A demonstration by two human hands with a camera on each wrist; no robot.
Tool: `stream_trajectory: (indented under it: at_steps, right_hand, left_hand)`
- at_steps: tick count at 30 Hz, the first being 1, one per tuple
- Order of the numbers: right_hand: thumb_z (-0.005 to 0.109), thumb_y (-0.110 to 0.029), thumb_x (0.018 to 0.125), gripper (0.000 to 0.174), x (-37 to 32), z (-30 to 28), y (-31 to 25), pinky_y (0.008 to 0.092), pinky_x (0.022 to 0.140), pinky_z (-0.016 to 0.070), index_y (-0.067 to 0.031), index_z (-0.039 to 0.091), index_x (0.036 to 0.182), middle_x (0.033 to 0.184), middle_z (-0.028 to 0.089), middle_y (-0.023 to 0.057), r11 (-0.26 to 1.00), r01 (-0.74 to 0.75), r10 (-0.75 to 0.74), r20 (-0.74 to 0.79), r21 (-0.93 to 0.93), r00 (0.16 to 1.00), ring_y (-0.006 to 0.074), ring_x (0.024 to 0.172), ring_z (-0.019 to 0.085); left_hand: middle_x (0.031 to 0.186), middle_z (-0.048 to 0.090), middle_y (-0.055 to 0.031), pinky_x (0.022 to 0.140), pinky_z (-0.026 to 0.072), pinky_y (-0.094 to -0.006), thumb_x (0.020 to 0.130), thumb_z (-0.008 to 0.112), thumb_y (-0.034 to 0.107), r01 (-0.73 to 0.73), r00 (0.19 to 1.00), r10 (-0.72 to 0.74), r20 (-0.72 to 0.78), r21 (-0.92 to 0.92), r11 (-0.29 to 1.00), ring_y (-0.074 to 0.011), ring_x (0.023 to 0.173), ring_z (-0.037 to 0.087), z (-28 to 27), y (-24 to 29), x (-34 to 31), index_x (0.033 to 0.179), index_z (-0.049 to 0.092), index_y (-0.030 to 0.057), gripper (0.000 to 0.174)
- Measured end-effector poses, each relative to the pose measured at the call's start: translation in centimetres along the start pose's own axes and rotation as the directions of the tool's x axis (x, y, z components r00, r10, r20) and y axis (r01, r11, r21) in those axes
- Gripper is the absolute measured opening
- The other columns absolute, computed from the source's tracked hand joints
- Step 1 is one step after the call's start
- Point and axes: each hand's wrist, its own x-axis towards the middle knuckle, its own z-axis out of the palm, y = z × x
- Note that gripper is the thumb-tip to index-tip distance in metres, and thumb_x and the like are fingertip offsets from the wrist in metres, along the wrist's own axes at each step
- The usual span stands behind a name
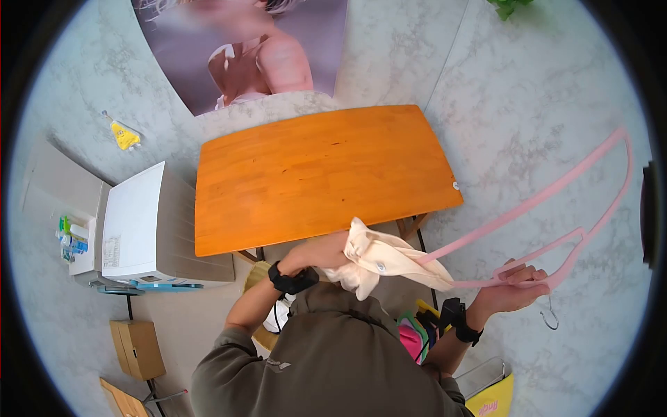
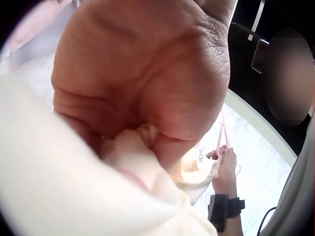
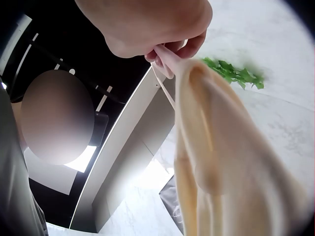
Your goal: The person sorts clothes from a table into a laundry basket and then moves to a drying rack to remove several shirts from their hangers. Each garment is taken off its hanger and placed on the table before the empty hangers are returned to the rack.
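Note:
In the head view a cream cloth garment with a small printed mark hangs bunched in front of the person's chest. The left hand grips it; the left wrist view shows its folds gathered under the curled fingers. At the right, the right hand holds a pink clothes hanger by one end, its metal hook pointing down. The hanger's other end reaches into the garment. From the right wrist, the fingers pinch the pink bar, with cream fabric hanging beyond it.
An orange wooden table stands ahead against the wall. A white washing machine and a cardboard box are at the left. Colourful cloth and a yellow item lie low at the right.

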Motion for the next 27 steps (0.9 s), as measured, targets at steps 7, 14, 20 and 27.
stream_trajectory:
  at_steps: [7,14,20,27]
  right_hand:
    - [0.031,-0.049,0.095,0.037,0.0,-2.7,2.8,0.0224,0.044,0.0275,-0.0151,0.04,0.083,0.048,0.028,-0.0031,0.991,-0.006,0.007,-0.013,0.136,1.0,0.007,0.042,0.026]
    - [0.03,-0.048,0.095,0.038,3.6,-6.5,0.0,0.0222,0.046,0.0295,-0.0149,0.036,0.077,0.051,0.024,-0.0032,0.993,0.109,-0.089,-0.298,0.051,0.95,0.0095,0.046,0.027]
    - [0.033,-0.047,0.095,0.044,1.7,-8.6,1.3,0.0237,0.042,0.0272,-0.0106,0.037,0.071,0.049,0.029,-0.0013,0.988,0.079,-0.107,-0.213,-0.136,0.971,0.0092,0.043,0.029]
    - [0.036,-0.031,0.096,0.041,-2.5,-11.4,3.9,0.0209,0.039,0.026,-0.0065,0.043,0.065,0.049,0.037,-0.0015,0.722,-0.184,0.312,0.076,-0.667,0.947,0.0062,0.043,0.036]
  left_hand:
    - [0.085,0.061,-0.0185,0.07,0.0463,-0.039,0.077,0.06,0.02,0.06,0.998,-0.043,-0.055,0.364,0.93,-0.0365,0.077,0.057,-6.7,3.6,-0.1,0.098,0.057,0.0033,0.027]
    - [0.082,0.063,-0.0127,0.068,0.0471,-0.0371,0.073,0.064,0.016,0.109,0.973,-0.026,-0.228,0.359,0.927,-0.0284,0.07,0.059,-9.9,-0.3,-0.6,0.097,0.057,0.0019,0.029]
    - [0.084,0.062,-0.0097,0.06,0.0491,-0.027,0.077,0.051,-0.003,0.098,0.509,0.148,-0.848,0.228,0.969,-0.0173,0.071,0.061,-16.8,0.4,0.2,0.098,0.056,-0.0057,0.022]
    - [0.106,0.06,-0.0141,0.083,0.0439,-0.0311,0.078,0.055,0.003,0.074,0.455,0.267,-0.85,0.335,0.939,-0.0226,0.097,0.057,-21.2,-2.4,4.4,0.112,0.052,-0.0041,0.035]
